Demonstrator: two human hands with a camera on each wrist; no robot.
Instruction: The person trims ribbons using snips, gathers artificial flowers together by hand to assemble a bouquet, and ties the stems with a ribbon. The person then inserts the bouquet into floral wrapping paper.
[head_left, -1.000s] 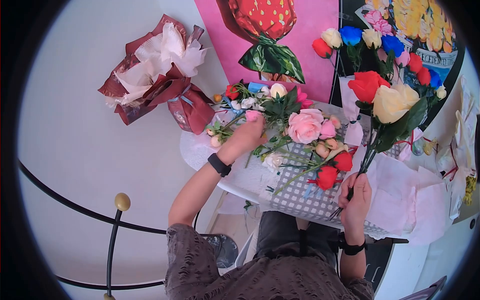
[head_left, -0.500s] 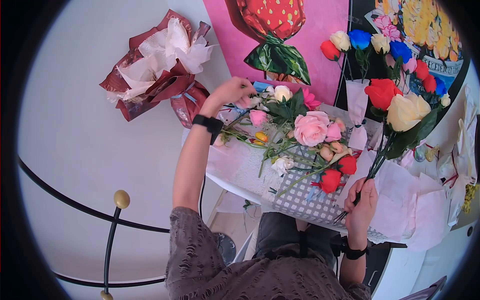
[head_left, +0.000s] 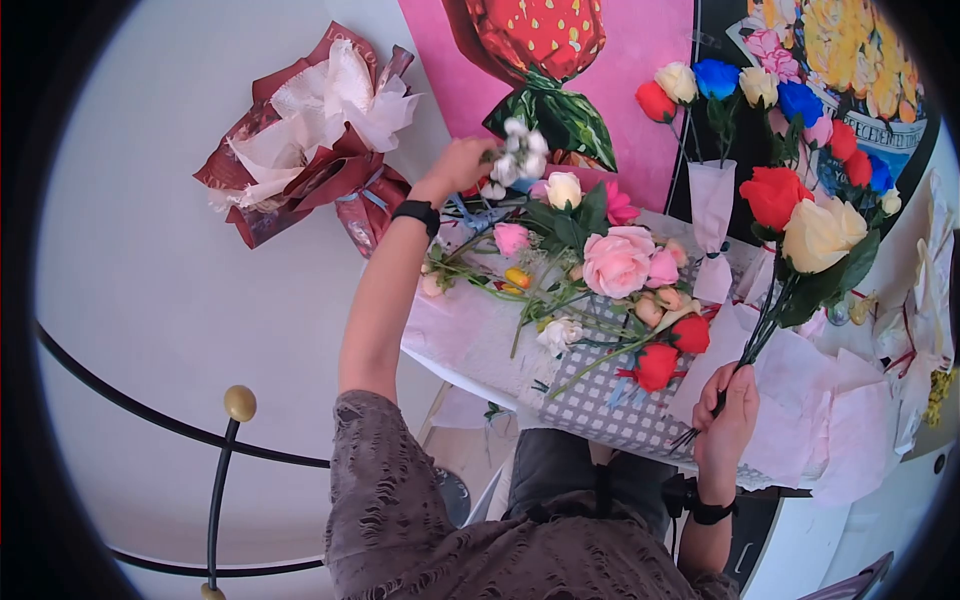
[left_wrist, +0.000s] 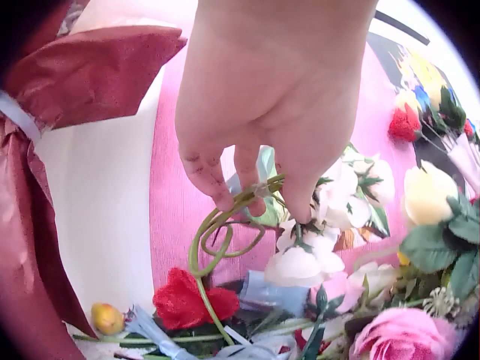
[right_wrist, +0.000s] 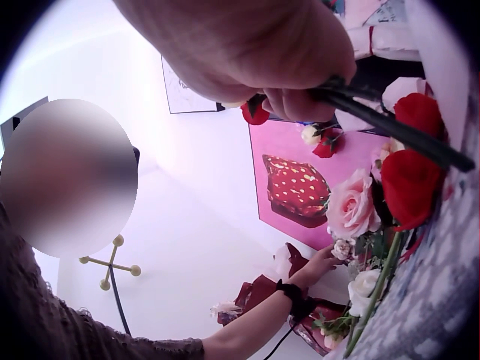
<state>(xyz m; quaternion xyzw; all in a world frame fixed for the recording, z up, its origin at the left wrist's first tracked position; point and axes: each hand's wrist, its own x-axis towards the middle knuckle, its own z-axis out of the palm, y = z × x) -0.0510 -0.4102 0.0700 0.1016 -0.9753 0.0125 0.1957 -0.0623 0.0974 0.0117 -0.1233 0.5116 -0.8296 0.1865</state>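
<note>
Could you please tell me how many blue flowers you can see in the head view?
3: one at the top of the far bunch, one further right, one small at its right edge. Others may be hidden.

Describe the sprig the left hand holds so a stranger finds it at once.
Start at the pink strawberry poster. Just below it, above the table's flower pile, the left hand pinches a white blossom sprig. Unlike the single roses, it is a cluster of small white blooms, raised in the air.

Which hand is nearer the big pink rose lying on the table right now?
Left. The left hand is up and to the left of the big pink rose, pinching a white flower sprig. The right hand is farther, below and to its right, gripping stems.
</note>
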